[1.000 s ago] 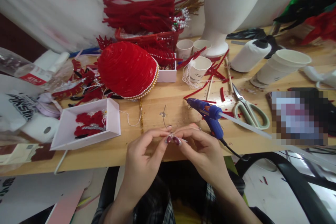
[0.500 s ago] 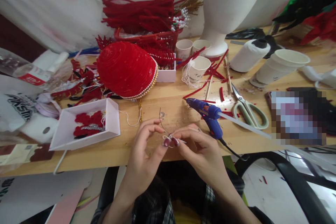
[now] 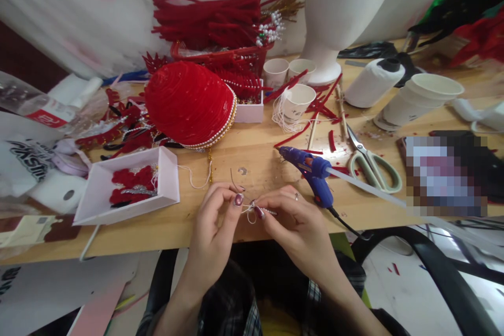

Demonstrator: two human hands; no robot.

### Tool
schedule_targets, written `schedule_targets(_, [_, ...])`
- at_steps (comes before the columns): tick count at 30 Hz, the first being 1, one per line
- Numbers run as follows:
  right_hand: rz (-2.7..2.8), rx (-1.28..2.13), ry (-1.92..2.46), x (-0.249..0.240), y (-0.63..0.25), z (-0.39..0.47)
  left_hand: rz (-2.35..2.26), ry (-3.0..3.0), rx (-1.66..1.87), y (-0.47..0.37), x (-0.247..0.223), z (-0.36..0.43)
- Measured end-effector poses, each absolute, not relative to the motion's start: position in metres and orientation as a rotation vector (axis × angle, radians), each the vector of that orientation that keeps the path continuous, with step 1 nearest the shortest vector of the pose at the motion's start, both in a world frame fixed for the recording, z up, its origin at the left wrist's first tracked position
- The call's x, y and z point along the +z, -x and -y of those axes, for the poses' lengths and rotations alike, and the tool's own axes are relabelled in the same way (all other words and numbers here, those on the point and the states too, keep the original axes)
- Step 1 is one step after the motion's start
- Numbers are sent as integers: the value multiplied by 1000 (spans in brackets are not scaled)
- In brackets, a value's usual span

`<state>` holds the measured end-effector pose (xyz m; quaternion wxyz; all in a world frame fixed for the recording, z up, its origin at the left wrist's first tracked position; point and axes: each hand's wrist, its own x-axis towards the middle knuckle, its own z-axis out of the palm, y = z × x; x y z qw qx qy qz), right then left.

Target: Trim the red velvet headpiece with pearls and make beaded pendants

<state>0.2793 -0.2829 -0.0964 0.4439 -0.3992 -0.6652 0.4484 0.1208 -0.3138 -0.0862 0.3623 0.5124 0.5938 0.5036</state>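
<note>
My left hand (image 3: 214, 223) is closed in a pinch on white thread (image 3: 251, 222), and a thin dark wire or needle (image 3: 233, 179) sticks up past its fingertips. Opposite it, my right hand (image 3: 299, 220) pinches a small strand of pale beads (image 3: 271, 212), partly hidden behind the fingers. The thread runs between both sets of fingertips and hangs in a small loop at the right thumb. Both hands are over the table's front edge. A blue hot glue gun (image 3: 311, 170) lies just beyond my right hand.
Left is a white box (image 3: 88, 197) with red pieces; behind it stands a red domed form (image 3: 189, 102) with a beaded rim. Scissors (image 3: 374, 165), a phone (image 3: 444, 176), paper cups (image 3: 299, 102), a thread spool (image 3: 374, 84) and red scraps lie right. A mannequin head (image 3: 346, 5) stands behind.
My left hand has drawn back to the left from my right, pulling the thread out between them. The dark wire moved left with it. My right hand stays nearly in place.
</note>
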Motion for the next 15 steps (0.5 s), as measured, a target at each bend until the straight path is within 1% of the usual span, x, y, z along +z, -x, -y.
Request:
schedule_targets(5, [1630, 1114, 1028, -99, -280, 281, -1353, -900, 1448, -112, -87, 313])
schedule_targets(7, [1611, 1130, 1034, -99, -279, 281, -1292, -855, 1500, -110, -87, 311])
schedule_targets(9, [1584, 1162, 1033, -99, -279, 281, -1319, -974, 1512, -110, -89, 311])
schedule_targets(13, [1544, 1228, 1025, -99, -280, 281, -1594, -1439, 1320, -111, -94, 316])
schedule_targets(15, [1549, 1220, 1026, -99, -280, 280, -1644, -1557, 1292, -111, -96, 319])
